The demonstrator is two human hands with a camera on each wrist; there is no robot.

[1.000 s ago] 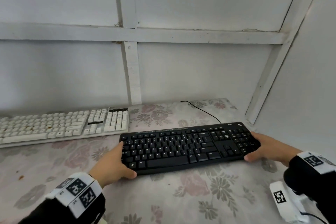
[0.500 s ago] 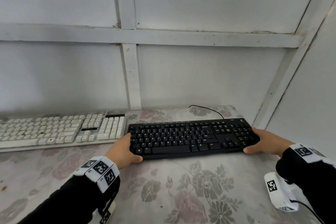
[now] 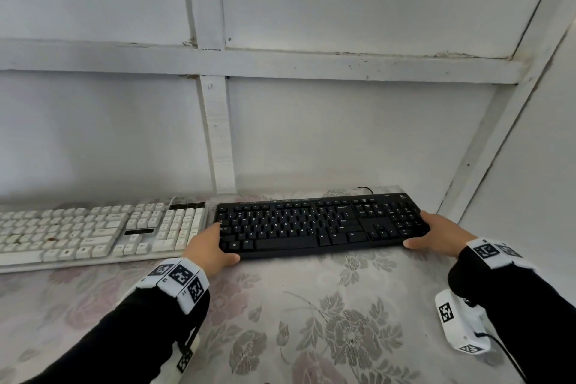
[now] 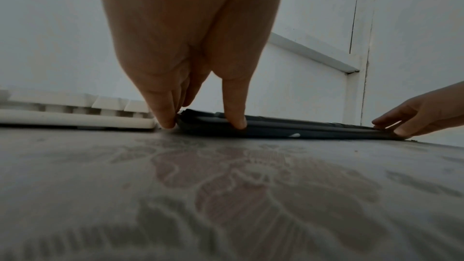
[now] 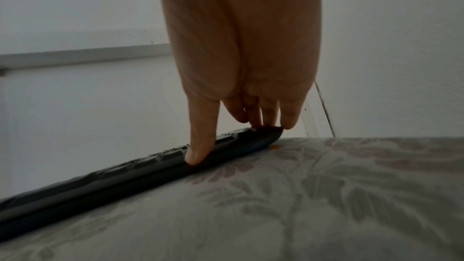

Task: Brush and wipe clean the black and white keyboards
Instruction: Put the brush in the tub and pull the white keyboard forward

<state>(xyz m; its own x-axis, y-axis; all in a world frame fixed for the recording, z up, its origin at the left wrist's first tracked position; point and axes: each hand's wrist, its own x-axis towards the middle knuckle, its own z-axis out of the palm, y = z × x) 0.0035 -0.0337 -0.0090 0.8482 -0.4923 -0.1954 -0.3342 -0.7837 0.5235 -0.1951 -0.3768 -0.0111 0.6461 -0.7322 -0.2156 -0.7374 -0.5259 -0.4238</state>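
Both my hands, left (image 3: 208,247) and right (image 3: 436,231), pinch the black keyboard (image 3: 318,223) ends at frame centre: light, rigid, best held there.

seen from low over the floral-patterned tabletop (image 4: 251,195), the left hand (image 4: 191,47) reaches down to the near left corner of the black keyboard (image 4: 288,128). its thumb (image 4: 236,114) presses on the keyboard's front edge while the fingers (image 4: 163,110) wrap the left end, their tips at the tabletop. the white keyboard (image 4: 75,116) lies just to the left, its raised keycaps in profile, close against the fingers. at the far right the right hand (image 4: 422,112) grips the keyboard's other end, thumb at the front edge and fingers over the top. white panelled walls (image 4: 314,37) rise behind.
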